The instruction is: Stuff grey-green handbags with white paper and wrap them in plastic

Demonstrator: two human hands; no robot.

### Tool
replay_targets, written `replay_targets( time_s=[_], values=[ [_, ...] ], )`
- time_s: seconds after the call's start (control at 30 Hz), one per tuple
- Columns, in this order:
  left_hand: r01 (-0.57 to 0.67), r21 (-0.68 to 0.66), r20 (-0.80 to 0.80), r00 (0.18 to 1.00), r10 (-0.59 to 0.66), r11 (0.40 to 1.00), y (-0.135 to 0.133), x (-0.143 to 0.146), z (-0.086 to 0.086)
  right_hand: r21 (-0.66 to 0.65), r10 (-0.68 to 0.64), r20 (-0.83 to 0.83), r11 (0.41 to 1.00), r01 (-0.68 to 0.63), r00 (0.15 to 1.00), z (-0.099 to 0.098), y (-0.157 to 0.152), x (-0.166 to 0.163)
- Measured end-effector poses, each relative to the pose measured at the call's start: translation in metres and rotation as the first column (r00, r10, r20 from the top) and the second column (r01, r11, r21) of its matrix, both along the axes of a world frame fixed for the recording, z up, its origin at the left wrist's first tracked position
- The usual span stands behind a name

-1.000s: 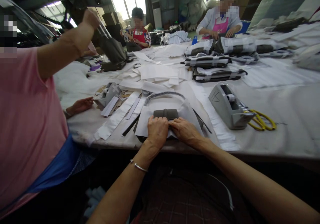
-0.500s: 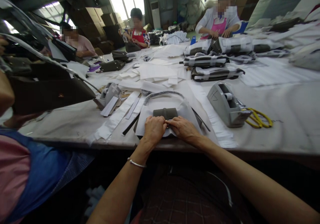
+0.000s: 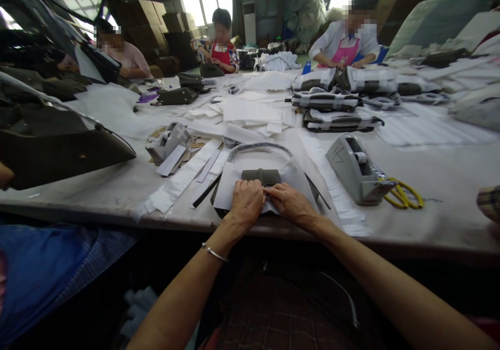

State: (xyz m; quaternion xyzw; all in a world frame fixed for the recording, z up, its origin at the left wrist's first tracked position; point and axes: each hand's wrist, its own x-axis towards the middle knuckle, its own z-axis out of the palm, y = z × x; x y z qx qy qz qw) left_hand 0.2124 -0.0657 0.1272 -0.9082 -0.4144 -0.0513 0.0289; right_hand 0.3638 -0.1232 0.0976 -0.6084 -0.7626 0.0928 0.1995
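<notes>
A dark olive handbag lies at the table's front edge, mostly under a white sheet (image 3: 228,188), with its flap (image 3: 261,176) showing in the middle. Its wrapped handle (image 3: 260,147) arches away from me. My left hand (image 3: 247,201) has its fingers curled over the near edge of the flap. Close beside it, my right hand (image 3: 288,200) pinches at the same edge, fingertips almost meeting the left ones. Whatever lies beneath the fingertips is hidden. Dark strap ends (image 3: 205,192) stick out at the bag's sides.
A grey tape dispenser (image 3: 357,170) and yellow-handled scissors (image 3: 404,194) are to the right. Another dispenser (image 3: 167,141) and white strips (image 3: 187,178) lie left. Wrapped bags (image 3: 332,121) are stacked beyond. A larger dark bag (image 3: 66,152) is beside a neighbour at left; co-workers sit across.
My hands stay at the flap with little movement. The view has shifted slightly. The neighbour's large bag at left is lower and farther left, and a sleeve appears at the right edge.
</notes>
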Motion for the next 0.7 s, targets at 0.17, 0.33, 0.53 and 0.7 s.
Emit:
replay_targets(
  time_s=[0.17, 0.33, 0.53, 0.7],
  values=[
    [0.033, 0.002, 0.007, 0.999, -0.033, 0.999, 0.0, -0.007, 0.001, -0.015, -0.013, 0.021, 1.0, 0.013, 1.0, 0.002, -0.002, -0.002],
    [0.147, -0.006, 0.066, 0.987, -0.146, 0.989, -0.001, -0.021, -0.001, -0.038, 0.006, 0.09, 0.999, -0.003, 0.996, 0.004, -0.003, -0.004],
    [0.069, -0.116, 0.182, 0.982, -0.047, 0.991, 0.002, -0.038, 0.003, -0.06, 0.001, 0.061, 0.998, 0.003, 0.998, 0.007, -0.003, -0.004],
    [0.078, -0.149, 0.206, 0.977, -0.046, 0.986, -0.001, -0.032, 0.008, -0.05, -0.015, 0.046, 0.999, 0.018, 0.999, 0.005, -0.003, -0.004]
  ],
)
